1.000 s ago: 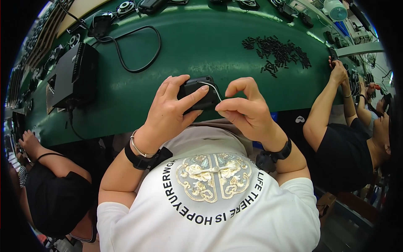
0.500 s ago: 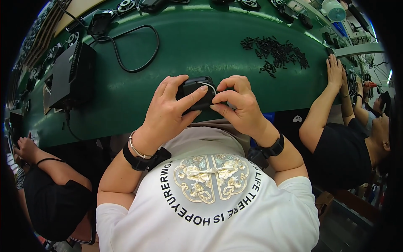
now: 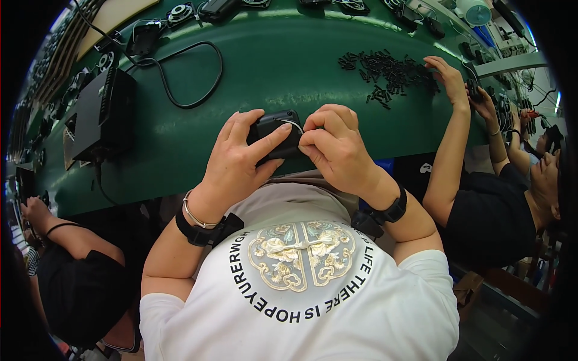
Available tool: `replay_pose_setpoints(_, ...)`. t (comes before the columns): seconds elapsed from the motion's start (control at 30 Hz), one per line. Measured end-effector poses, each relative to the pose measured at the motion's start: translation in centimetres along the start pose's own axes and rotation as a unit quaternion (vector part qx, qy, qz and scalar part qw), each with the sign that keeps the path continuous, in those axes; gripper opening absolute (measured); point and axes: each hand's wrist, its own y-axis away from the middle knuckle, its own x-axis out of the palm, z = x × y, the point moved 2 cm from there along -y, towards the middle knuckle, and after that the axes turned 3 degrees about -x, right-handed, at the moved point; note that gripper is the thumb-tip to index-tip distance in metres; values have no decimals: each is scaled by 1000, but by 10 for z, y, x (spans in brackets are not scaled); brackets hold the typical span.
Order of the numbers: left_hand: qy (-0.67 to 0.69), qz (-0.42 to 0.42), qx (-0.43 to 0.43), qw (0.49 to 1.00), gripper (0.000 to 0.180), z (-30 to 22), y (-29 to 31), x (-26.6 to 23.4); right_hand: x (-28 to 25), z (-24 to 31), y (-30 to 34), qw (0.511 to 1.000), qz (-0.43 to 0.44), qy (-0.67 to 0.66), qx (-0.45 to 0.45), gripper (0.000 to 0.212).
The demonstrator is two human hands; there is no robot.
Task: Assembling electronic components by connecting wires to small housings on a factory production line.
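A small black plastic casing [image 3: 288, 143] is held over the near edge of the green table. My left hand [image 3: 233, 155] is closed around its left side, with the index finger lying across its top face. A thin pale wire [image 3: 292, 123] curves over the casing's upper right part. At the casing's right edge, my right hand [image 3: 338, 147] is pinched on the wire, its thumb and fingertips together. The wire's far end is hidden behind those fingers.
Many short black pieces [image 3: 388, 69] lie in a pile on the green table [image 3: 271, 66]; a co-worker's hand [image 3: 448, 78] reaches to it. At left stand a black box [image 3: 105, 114] and a looped black cable [image 3: 220, 66]. Speakers [image 3: 180, 13] line the far edge. Another person's hand [image 3: 37, 215] shows at left.
My right hand has moved slightly left and its fingers have drawn closer together on the wire. At right, the co-worker's hand has moved from the table's edge to the pile.
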Motion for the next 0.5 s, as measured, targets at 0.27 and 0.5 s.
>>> replay_pose_setpoints(0.27,-5,-4,7,1000,62,0,1,-1,-3,6,-8,998,50,34,9,12)
replay_pose_setpoints(0.5,0,3,6,1000,63,-3,-3,-1,-6,8,-12,997,56,49,21,14)
